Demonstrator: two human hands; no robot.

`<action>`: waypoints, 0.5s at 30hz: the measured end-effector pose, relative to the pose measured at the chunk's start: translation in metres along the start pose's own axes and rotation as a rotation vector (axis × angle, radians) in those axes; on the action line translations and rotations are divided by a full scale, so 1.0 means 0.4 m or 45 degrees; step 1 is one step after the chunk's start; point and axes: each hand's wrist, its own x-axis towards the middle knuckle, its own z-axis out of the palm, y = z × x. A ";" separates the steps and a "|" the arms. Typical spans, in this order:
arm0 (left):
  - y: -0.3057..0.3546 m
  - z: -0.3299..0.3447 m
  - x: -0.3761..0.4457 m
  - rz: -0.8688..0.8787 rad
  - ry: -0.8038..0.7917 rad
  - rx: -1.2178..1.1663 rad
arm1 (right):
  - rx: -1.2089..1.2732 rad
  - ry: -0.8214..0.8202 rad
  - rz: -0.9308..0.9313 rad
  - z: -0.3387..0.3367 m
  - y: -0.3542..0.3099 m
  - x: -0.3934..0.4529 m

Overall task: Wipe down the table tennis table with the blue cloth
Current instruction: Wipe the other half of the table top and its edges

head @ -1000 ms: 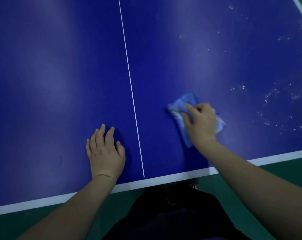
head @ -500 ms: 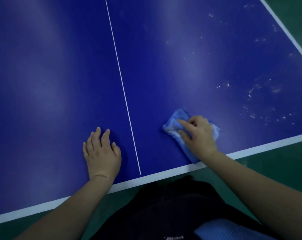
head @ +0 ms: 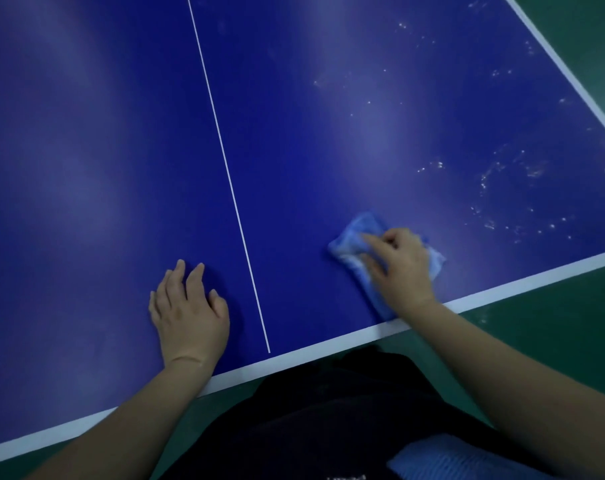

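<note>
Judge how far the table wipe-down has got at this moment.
Roughly midway. Done: the table tennis table left of the centre line shows no specks. In hand: the right hand presses the blue cloth near the end line, while the left hand rests flat. Left: white specks across the right side.

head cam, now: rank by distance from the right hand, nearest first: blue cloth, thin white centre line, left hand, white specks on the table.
From the right hand:
1. Crumpled light blue cloth, under its fingers, touching.
2. Scattered white specks on the dark blue table tennis table, to its right and beyond.
3. Thin white centre line, to its left.
4. Left hand, flat past that line.
</note>
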 end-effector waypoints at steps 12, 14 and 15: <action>0.010 -0.020 -0.002 -0.037 -0.040 -0.011 | 0.004 -0.025 -0.006 -0.013 -0.005 -0.048; 0.018 -0.024 0.000 -0.046 -0.050 -0.017 | -0.072 0.051 0.107 -0.050 0.088 -0.035; 0.025 -0.024 0.001 -0.060 -0.056 -0.024 | -0.126 0.101 0.245 -0.072 0.145 -0.027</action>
